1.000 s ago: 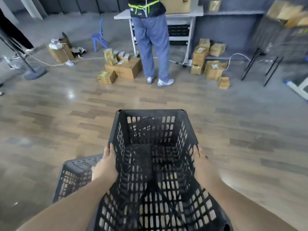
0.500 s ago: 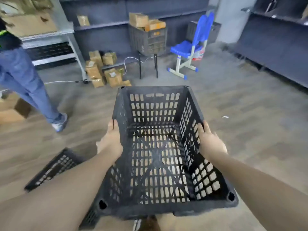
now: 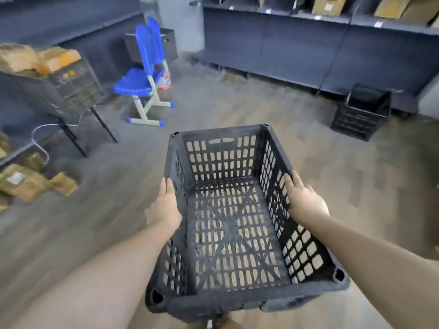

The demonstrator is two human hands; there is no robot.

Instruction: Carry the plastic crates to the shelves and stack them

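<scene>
I carry an empty black slotted plastic crate (image 3: 228, 160) in front of me, above the wooden floor. My left hand (image 3: 166, 205) grips its left wall from outside; my right hand (image 3: 304, 198) grips the right wall, fingers over the rim. Dark blue shelves (image 3: 308, 48) run along the far right, with cardboard boxes on top. A stack of black crates (image 3: 361, 112) stands on the floor in front of those shelves.
A blue chair (image 3: 147, 77) stands ahead on the left. Further left, a dark crate holding boxes (image 3: 71, 81) sits on a black stand. Cardboard boxes (image 3: 26, 181) and a white cable lie on the floor at the left edge.
My view has swung to the right. The person in jeans and the crate on the floor have left the view. The right-hand shelves and the crate stack have come in.
</scene>
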